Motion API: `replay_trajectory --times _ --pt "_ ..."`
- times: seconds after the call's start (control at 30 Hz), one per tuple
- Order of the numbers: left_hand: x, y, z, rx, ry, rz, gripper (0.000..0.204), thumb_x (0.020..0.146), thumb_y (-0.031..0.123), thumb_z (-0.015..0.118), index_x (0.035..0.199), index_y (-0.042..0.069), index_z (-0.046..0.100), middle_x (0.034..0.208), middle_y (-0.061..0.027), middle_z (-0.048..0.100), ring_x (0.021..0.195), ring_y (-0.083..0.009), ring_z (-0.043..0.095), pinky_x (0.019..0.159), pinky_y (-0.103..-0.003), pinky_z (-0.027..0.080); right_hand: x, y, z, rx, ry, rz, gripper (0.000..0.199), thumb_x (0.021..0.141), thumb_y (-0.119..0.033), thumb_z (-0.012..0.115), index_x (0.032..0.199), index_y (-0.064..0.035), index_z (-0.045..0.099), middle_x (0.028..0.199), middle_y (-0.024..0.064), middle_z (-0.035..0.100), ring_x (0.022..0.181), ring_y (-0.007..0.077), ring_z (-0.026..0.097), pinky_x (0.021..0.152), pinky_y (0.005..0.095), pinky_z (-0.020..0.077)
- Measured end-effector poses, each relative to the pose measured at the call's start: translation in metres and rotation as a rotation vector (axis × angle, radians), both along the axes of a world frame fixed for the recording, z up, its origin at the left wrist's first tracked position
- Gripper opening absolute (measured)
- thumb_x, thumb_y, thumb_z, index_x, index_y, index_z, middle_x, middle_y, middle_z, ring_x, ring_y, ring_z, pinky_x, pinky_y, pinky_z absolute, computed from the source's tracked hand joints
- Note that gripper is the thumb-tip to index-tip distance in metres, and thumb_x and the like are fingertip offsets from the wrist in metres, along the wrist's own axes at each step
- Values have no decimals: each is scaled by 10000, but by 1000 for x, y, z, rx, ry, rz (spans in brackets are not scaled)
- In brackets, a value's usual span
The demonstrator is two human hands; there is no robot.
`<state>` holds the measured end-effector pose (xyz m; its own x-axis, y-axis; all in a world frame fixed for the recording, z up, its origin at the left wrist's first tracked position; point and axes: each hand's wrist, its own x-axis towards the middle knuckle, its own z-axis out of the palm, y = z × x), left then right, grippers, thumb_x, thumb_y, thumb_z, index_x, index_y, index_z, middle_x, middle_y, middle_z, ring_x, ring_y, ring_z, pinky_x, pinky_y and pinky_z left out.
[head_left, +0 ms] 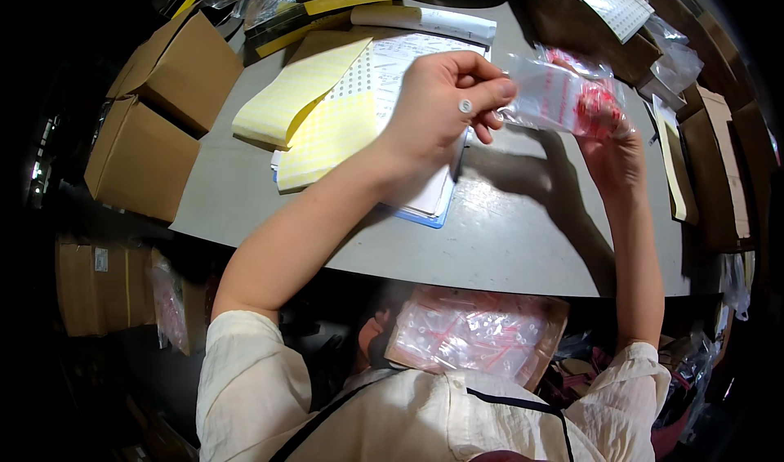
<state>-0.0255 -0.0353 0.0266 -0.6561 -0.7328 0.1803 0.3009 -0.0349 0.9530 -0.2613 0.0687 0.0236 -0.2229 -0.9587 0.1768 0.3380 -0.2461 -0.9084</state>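
The left hand (pixel 445 94) pinches the small clear bag (pixel 563 94) at its 9 o'clock end; the right hand (pixel 612 147) grasps the 4 o'clock end, long axis across.

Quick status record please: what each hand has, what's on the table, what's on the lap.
left hand: pinches one end of the clear plastic bag; small round sticker on a finger
right hand: holds the bag's other end from below
bag contents: red, too blurred to tell
grey table: yellow sticker sheets, papers beneath
lap: open box of small clear bags
left of table: brown cardboard boxes
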Motion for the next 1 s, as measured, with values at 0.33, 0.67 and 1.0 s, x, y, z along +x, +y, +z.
replay_trajectory --times 0.33,0.67,1.0 --pt "5 -24 5 -298 -67 232 120 975 139 757 959 33 705 796 -35 723 642 -71 617 574 -234 520 -67 -16 -10 92 -175 -39 446 884 -91 783 1296 11 649 1314 148 688 1278 302 634 1181 574 458" --pt "68 -120 16 -1280 -824 1318 281 915 120 731 1182 46 683 1036 -78 726 1045 -284 666 931 -419 528 -68 2 14 317 284 161 296 909 -245 730 1096 -18 689 1016 76 705 964 187 683 908 347 559" --pt "1 -53 -14 -1335 -435 790 531 756 -31 557 1285 14 589 1303 -179 555 1263 -362 494 1130 -479 355 -21 -14 -12 -255 1529 -363 439 880 -228 753 1220 41 687 1246 169 668 1086 306 667 966 401 514"
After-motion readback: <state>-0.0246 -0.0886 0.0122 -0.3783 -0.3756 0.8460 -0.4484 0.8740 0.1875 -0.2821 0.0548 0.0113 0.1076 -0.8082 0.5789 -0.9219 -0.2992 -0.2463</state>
